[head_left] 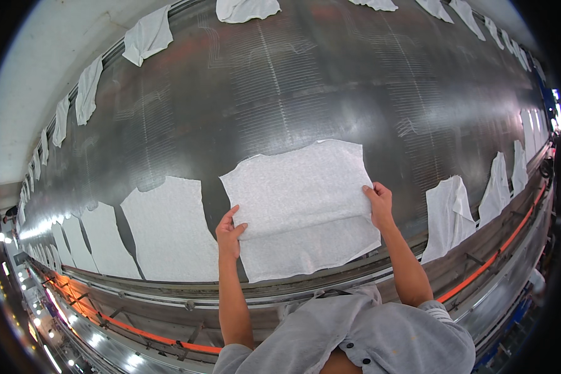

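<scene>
A light grey cut fabric panel (302, 181) lies in front of me on the long dark metal table. Its lower part shows a crosswise fold or ridge between my hands. My left hand (229, 232) pinches the panel's left edge between thumb and fingers. On the opposite edge, my right hand (378, 201) grips the cloth, thumb on top. The panel's upper edge, with a shallow neck curve, rests on the metal, while its bottom edge reaches toward the table's near rim.
Another flat panel (168, 230) lies just to the left, with several more beyond it. Rumpled, partly folded pieces (447, 215) lie along the near edge at right. More cloth pieces (148, 36) line the far edge. An orange strip (492, 258) runs along the near rail.
</scene>
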Tool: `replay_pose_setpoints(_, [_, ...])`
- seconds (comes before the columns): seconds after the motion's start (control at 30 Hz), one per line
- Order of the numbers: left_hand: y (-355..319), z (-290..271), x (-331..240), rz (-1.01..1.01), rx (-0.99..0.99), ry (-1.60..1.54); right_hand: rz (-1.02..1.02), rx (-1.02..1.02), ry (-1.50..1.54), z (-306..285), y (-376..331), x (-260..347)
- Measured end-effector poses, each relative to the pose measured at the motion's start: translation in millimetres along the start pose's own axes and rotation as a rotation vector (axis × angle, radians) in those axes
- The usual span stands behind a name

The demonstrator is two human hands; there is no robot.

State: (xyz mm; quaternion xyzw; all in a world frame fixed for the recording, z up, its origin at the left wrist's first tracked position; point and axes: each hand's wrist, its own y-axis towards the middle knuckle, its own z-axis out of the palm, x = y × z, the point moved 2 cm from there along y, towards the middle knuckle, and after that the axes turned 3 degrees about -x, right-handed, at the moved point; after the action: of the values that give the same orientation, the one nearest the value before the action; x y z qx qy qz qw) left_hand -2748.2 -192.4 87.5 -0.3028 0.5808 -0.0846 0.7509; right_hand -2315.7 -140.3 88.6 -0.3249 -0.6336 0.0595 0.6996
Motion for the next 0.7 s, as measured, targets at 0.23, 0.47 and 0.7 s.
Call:
replay_pose_setpoints(0.23, [2.7,2.4,3.6,0.031,0.009,-0.008,-0.053,-0.065,-0.136,6.7,0.0,0.7])
replay_pose_setpoints(0.47, [4.6,10.9,4.4,0.074,-0.006,0.071,-0.297,-0.101,-0.278,11.2,4.2,-4.3])
replay_pose_setpoints(0.7, [6.8,12.3,1.4,0.143,-0.167,0.304,-0.325,-0.149,-0.602,29.9,7.3,10.9])
